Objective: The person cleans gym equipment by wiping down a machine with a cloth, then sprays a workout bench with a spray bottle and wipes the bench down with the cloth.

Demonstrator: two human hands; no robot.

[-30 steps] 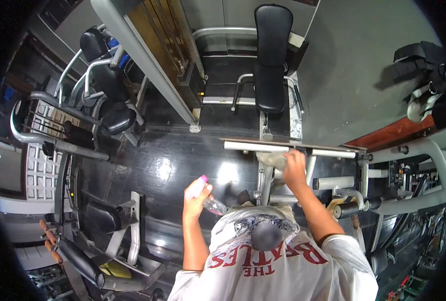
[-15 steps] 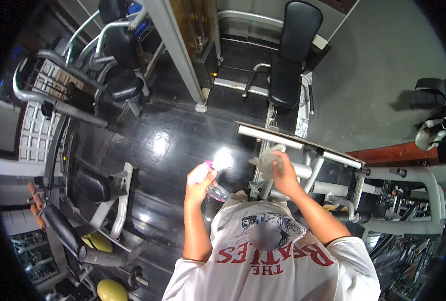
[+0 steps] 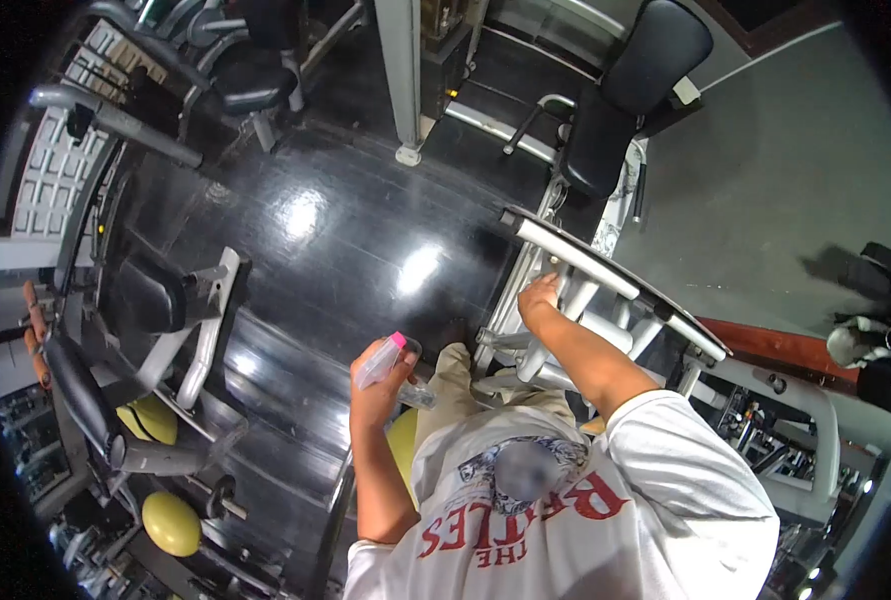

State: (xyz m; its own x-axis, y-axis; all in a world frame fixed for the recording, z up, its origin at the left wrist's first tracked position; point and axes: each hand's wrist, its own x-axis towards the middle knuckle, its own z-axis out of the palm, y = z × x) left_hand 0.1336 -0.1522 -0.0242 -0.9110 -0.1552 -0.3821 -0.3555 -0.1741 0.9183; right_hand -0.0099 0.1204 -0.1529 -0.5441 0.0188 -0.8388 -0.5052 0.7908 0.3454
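A clear spray bottle (image 3: 379, 366) with a pink tip is in my left hand (image 3: 368, 398), whose fingers are closed round it. The bottle is over the dark floor, in front of my left side. My right hand (image 3: 538, 300) reaches to the light metal frame (image 3: 575, 262) of a gym machine, at its near end. Its fingers are bent together against the bars. What they hold is hidden; the grey cloth seen earlier does not show clearly.
Beyond the frame stands a black padded seat (image 3: 595, 145). A grey upright post (image 3: 401, 80) rises from the dark floor (image 3: 355, 230). At the left are another machine with a black pad (image 3: 153, 290) and a yellow ball (image 3: 171, 524). A grey wall (image 3: 765, 190) is at the right.
My right hand has moved forward and slightly left to the frame, and the cloth has gone from clear sight. My left hand has shifted left with the bottle, now tilted differently. The whole view has turned.
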